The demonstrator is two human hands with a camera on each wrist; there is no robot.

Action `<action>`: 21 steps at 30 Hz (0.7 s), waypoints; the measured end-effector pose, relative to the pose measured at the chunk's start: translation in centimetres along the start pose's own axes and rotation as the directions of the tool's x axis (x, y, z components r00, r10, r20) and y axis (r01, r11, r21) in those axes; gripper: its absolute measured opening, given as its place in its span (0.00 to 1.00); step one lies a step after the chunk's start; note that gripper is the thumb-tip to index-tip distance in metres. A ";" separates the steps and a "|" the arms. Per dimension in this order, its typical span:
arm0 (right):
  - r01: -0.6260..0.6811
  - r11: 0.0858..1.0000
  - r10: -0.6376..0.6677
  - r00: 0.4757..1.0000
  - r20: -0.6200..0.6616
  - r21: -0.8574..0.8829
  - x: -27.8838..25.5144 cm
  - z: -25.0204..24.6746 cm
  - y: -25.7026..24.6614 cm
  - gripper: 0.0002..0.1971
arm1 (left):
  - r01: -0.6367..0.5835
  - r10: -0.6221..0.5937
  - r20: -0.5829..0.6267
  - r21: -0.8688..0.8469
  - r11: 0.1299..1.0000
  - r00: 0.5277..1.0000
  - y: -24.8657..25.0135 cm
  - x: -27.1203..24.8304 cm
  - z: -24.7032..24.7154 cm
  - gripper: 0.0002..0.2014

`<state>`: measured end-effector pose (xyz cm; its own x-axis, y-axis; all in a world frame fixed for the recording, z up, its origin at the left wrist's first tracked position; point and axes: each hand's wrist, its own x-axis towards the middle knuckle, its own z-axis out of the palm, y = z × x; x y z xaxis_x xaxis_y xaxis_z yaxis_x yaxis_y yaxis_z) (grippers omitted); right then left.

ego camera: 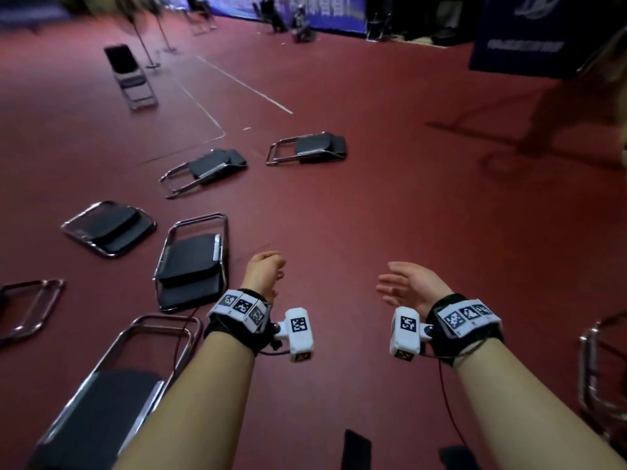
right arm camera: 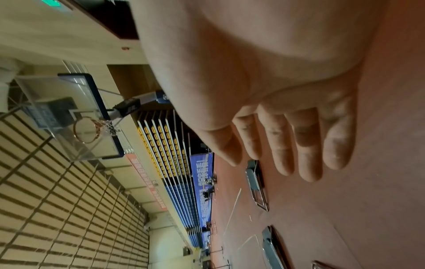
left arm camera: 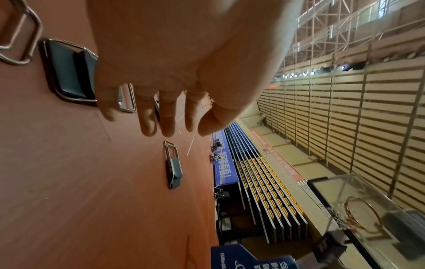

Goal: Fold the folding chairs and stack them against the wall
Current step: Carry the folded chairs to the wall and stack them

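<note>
The red floor (ego camera: pixel 373 198) carries several folded chairs lying flat, the closest one (ego camera: pixel 193 262) just left of the left hand (ego camera: pixel 264 271), while one upright chair (ego camera: pixel 130 76) stands unfolded far beyond it, well apart from the rest. Both hands are empty and above the floor: the left hand's fingers hang loosely curled and slightly apart, the right hand (ego camera: pixel 407 286) has its palm turned inward with fingers relaxed and nearly straight. A sound next move is probably to grip the closest chair's metal frame with both hands, keeping fingers clear of the hinge.
</note>
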<state>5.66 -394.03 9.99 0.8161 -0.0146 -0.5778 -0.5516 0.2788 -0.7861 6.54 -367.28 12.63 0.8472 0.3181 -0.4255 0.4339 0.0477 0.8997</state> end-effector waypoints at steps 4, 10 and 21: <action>-0.013 0.998 0.014 1.000 0.016 -0.055 4.4 2.9 -1.7 0.09 | 0.038 -0.038 -0.005 -0.010 0.999 0.999 1.1 4.7 -1.2 0.13; -0.049 0.998 0.048 0.998 -0.045 -0.032 12.0 3.1 -4.9 0.03 | 0.106 -0.107 0.031 0.005 0.994 0.994 2.0 11.6 2.5 0.14; -0.037 0.999 0.036 0.997 -0.068 -0.010 33.9 1.5 -21.0 0.04 | 0.097 -0.098 0.053 0.009 0.995 0.994 12.9 31.8 16.9 0.12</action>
<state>45.12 -398.90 7.25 0.7819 -0.0697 -0.6195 -0.5832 0.2695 -0.7663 44.23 -372.56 9.04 0.8159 0.2610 -0.5159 0.5172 0.0695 0.8531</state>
